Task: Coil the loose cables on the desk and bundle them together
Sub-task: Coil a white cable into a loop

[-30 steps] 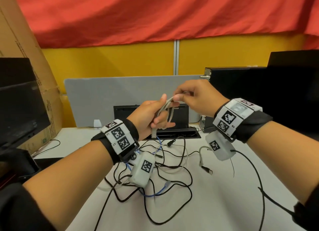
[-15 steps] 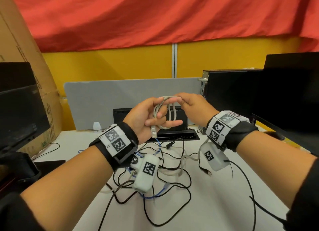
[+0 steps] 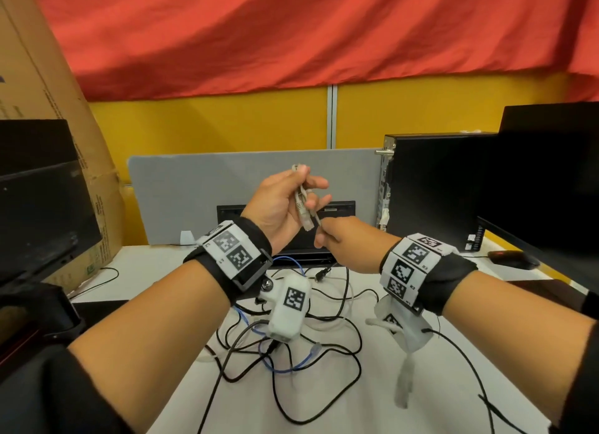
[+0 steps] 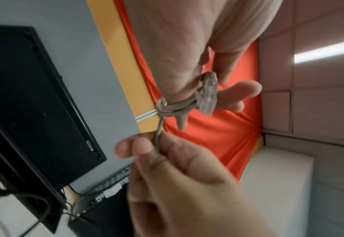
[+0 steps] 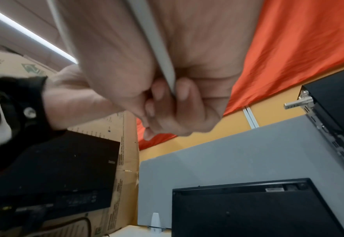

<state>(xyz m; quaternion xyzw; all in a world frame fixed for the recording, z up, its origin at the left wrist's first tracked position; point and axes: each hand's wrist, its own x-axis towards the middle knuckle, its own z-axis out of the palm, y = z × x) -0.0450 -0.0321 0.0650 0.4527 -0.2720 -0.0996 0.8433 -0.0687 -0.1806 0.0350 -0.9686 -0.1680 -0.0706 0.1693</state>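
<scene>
Above the desk my left hand [image 3: 304, 194] grips a small coil of grey network cable [image 3: 302, 203], whose clear plug [image 3: 307, 222] hangs down. In the left wrist view the grey cable [image 4: 177, 106] is looped round my fingers, with the plug [image 4: 208, 94] beside them. Just below and to the right, my right hand [image 3: 322, 231] pinches a strand leading from the coil. The right wrist view shows that hand's fingers [image 5: 173, 102] curled round the grey cable [image 5: 158, 48]. A tangle of black, blue and white cables [image 3: 291, 352] lies on the white desk [image 3: 340, 411] under my wrists.
A dark monitor [image 3: 42, 200] and a cardboard box [image 3: 48, 93] stand at the left. A black computer tower [image 3: 431, 187], another monitor [image 3: 551, 190] and a mouse [image 3: 512, 258] are at the right. A grey divider panel [image 3: 201, 187] and a black device [image 3: 291, 242] stand behind.
My right hand has dropped from the top of the coil to below my left hand, drawing a strand down. The open loops have tightened into a narrow bundle, and my left hand has risen slightly.
</scene>
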